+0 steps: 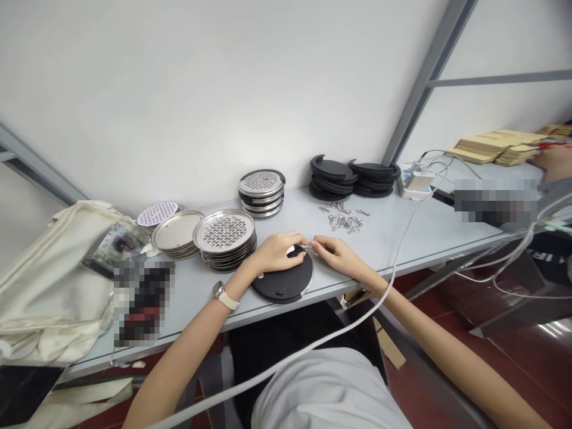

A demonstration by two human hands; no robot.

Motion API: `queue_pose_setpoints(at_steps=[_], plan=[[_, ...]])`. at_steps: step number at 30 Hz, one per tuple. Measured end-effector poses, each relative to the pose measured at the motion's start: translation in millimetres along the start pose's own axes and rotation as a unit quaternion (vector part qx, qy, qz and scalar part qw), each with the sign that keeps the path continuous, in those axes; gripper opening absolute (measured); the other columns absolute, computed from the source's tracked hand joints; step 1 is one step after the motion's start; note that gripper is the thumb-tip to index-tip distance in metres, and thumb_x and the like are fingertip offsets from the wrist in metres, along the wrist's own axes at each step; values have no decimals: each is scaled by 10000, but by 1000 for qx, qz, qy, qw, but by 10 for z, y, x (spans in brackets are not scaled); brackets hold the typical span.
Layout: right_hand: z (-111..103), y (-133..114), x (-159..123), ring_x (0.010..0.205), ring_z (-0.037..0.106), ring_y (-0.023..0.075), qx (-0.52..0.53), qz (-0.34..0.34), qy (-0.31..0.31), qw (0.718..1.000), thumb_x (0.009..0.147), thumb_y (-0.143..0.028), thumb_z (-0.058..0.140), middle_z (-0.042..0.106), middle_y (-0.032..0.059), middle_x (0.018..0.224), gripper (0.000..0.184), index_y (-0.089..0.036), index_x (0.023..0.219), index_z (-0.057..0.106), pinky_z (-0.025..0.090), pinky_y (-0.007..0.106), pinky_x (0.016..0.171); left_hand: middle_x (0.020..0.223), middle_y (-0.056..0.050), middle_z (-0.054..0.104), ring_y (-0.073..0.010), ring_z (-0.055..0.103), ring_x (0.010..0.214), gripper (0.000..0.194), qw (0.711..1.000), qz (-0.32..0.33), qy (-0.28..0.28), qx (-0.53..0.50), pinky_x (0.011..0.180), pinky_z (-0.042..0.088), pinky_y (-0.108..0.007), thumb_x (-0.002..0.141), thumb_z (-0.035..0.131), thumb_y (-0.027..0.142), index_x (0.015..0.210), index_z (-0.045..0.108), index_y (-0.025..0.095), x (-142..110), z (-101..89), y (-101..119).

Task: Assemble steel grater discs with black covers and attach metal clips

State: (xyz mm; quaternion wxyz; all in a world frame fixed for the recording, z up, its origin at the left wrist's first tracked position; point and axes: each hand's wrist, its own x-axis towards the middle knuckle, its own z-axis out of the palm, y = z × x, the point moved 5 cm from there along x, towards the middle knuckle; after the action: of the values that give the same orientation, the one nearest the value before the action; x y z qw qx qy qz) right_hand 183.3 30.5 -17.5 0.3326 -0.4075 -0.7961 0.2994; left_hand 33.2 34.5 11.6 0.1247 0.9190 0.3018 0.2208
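A black round disc point(286, 283) with a thin metal rim showing at its right lies flat near the table's front edge. My left hand point(279, 251), coming over the disc from the left, curls its thumb and fingers around the far edge. A small white spot shows between those fingers. Close to its fingertips, my right hand point(334, 253) is closed in a pinch; whatever is between the fingertips is too small to make out. Beyond the hands lie loose small metal clips point(346, 223). Left of the disc stands a stack of round metal grater plates point(224, 229).
Plain metal discs point(179, 231) lie farther left, near a cream bag point(49, 268). At the wall stand assembled grater discs point(262, 183) and black rings point(331, 173). A white cable point(348, 330) crosses in front of me from the power strip point(415, 186). Another person's hand point(556, 161) shows far right.
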Motion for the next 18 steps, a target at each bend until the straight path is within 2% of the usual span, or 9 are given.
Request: queue_pose_setpoints(at_steps=[8, 13, 18], plan=[[56, -46, 7, 601, 451, 120, -41, -44, -53, 997, 970, -380, 364, 482, -19, 636, 351, -176, 713, 491, 335, 248, 609, 976, -19, 621, -151, 609, 835, 167, 999, -12, -4, 31, 737, 455, -248, 857, 536, 281, 993, 605, 215, 2, -11, 11], [63, -52, 7, 633, 499, 129, -42, -58, -59, 996, 978, -373, 357, 540, -5, 668, 353, -171, 755, 540, 359, 251, 647, 979, -17, 628, -155, 608, 875, 165, 1000, -6, -4, 24, 758, 452, -246, 861, 535, 268, 1002, 602, 215, 0, -4, 6], [58, -54, 6, 626, 494, 130, -39, -55, -62, 996, 976, -379, 356, 525, -6, 648, 373, -170, 717, 525, 356, 252, 638, 990, -15, 637, -154, 609, 882, 170, 1000, -3, -5, 15, 763, 453, -247, 858, 536, 256, 1008, 605, 217, 0, 0, 2]])
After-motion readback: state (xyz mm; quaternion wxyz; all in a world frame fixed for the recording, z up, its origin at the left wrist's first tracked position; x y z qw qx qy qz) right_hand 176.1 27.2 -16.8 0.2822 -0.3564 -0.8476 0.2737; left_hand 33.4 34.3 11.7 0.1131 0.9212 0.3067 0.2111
